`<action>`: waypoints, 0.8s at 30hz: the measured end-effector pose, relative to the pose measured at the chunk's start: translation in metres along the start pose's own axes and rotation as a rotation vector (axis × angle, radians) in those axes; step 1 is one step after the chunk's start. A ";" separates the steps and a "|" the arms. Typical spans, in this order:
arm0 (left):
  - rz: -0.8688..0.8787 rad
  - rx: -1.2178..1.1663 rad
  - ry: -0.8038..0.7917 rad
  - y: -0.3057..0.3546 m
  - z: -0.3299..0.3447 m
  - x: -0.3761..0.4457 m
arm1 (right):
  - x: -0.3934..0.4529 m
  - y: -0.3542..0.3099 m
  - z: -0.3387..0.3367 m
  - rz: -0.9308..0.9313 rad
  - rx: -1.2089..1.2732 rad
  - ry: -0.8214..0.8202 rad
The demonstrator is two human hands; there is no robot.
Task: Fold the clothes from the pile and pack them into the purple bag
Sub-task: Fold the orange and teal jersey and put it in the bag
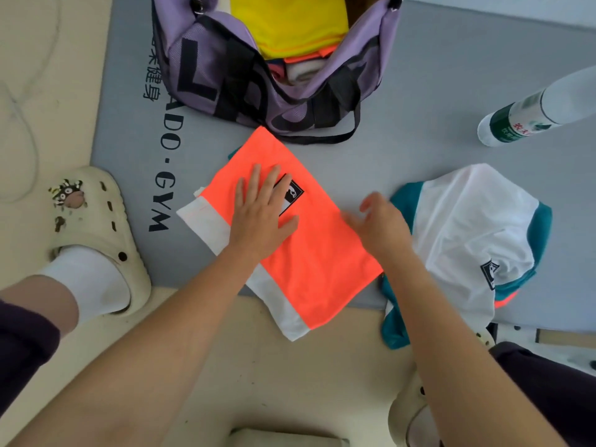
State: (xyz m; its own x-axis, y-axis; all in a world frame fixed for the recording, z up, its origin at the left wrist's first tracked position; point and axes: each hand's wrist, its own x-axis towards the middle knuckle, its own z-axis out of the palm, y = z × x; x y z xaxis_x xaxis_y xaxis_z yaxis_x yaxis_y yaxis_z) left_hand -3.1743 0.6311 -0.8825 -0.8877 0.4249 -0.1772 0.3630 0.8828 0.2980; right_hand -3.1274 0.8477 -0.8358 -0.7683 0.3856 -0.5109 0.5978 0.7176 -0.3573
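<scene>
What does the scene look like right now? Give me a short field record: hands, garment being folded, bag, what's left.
left hand: flat, fingers straight, pressing on the orange garment
right hand: at the garment's right edge, fingers curled; blurred, grip unclear
orange garment: spread on the grey mat, white trim along one side, partly off the mat's near edge
purple bag: open, beyond the garment, yellow clothing inside
remaining: white and teal garment, crumpled, to the right
other: plastic bottle lying on the mat
</scene>
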 end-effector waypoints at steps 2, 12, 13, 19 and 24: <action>-0.118 -0.009 0.013 0.003 0.000 -0.014 | 0.012 -0.024 0.010 -0.146 0.093 -0.043; -0.226 -0.013 -0.148 0.007 0.010 -0.032 | -0.007 0.006 0.035 -0.035 -0.150 -0.271; -0.103 0.003 -0.165 0.011 0.011 -0.025 | -0.013 0.020 0.030 0.027 -0.178 -0.374; 0.258 0.105 -0.215 0.034 0.012 0.013 | -0.015 0.042 0.013 0.201 0.042 -0.096; -0.427 -0.167 0.002 0.025 -0.005 -0.020 | 0.018 0.018 0.009 0.195 0.306 0.061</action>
State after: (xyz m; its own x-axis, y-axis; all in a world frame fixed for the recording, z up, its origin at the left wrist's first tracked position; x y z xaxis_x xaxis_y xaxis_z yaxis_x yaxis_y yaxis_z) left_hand -3.1489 0.6432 -0.8667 -0.9485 0.0290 -0.3156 -0.0864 0.9344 0.3456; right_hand -3.1283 0.8622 -0.8587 -0.6396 0.5384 -0.5486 0.7683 0.4237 -0.4799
